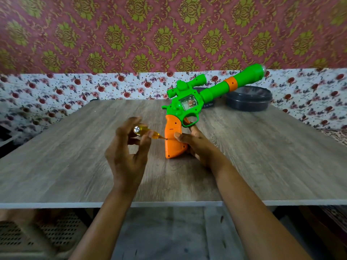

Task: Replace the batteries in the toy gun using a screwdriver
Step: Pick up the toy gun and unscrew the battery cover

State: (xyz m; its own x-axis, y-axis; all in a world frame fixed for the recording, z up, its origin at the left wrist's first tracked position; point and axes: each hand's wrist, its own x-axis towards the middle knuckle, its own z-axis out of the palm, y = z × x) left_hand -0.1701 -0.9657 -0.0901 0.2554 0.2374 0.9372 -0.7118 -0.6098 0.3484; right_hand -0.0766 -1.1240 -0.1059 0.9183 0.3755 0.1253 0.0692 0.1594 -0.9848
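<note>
both hands' fingers hold screwdriver and toy gun over wood-grain table, floral wall behind.

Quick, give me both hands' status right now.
Left hand: fingers closed on the yellow screwdriver, tip at the orange grip.
Right hand: holding the toy gun by its grip, butt on the table.

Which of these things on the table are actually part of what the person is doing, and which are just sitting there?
In use:
- toy gun, steadied at its orange grip by the right hand
- screwdriver, held in the left hand, tip at the grip's side

Just lying about:
- dark round container at the back of the table
</note>
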